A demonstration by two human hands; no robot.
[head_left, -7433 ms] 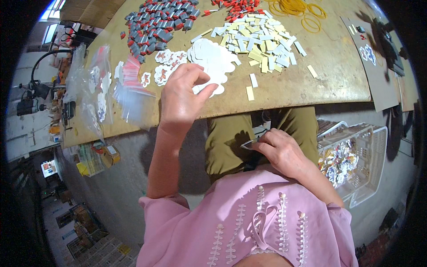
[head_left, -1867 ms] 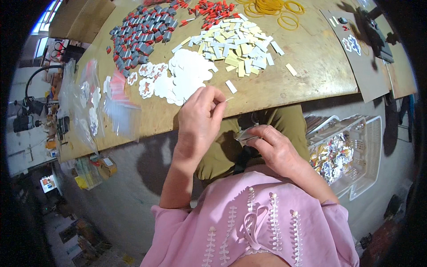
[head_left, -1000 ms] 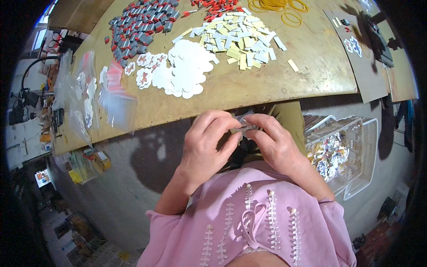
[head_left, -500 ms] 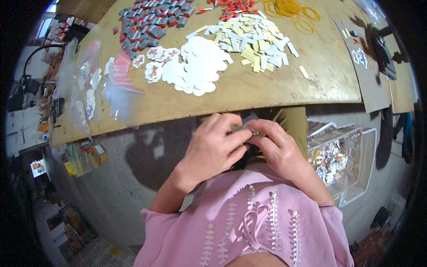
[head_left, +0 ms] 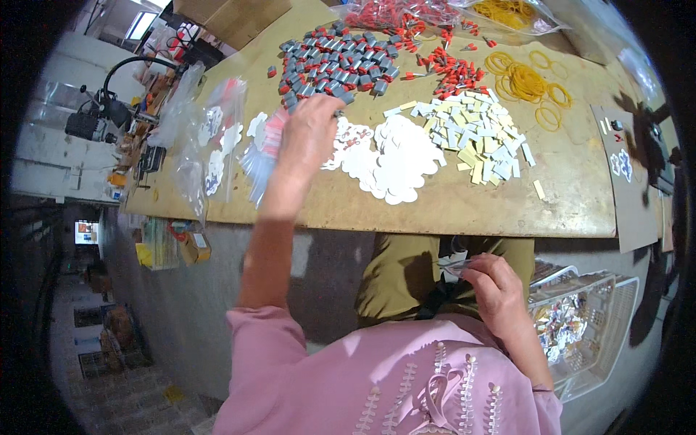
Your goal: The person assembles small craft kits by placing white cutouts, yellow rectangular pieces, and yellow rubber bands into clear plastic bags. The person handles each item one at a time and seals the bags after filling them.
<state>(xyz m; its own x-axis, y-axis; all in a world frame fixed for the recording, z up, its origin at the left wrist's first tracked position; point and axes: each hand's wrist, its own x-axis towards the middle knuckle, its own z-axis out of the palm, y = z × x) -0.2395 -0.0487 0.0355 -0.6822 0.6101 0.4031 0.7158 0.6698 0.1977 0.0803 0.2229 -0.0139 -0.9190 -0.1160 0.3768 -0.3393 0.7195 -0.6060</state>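
Our left hand (head_left: 310,134) reaches far out over the surface (head_left: 449,210), fingers curled narrow above the white cutouts (head_left: 391,156), just near the grey pieces (head_left: 333,65); we cannot tell whether it grips anything. Our right hand (head_left: 493,290) stays low over our lap, pinching a small clear bag (head_left: 455,266). A plastic basket (head_left: 587,326) sits just to its right.

Loose yellow rubber bands (head_left: 528,78) are scattered at the far right of the wooden tabletop (head_left: 573,196). A clear plastic basket (head_left: 591,322), seemingly filled with small packets, is seen beside the knee.
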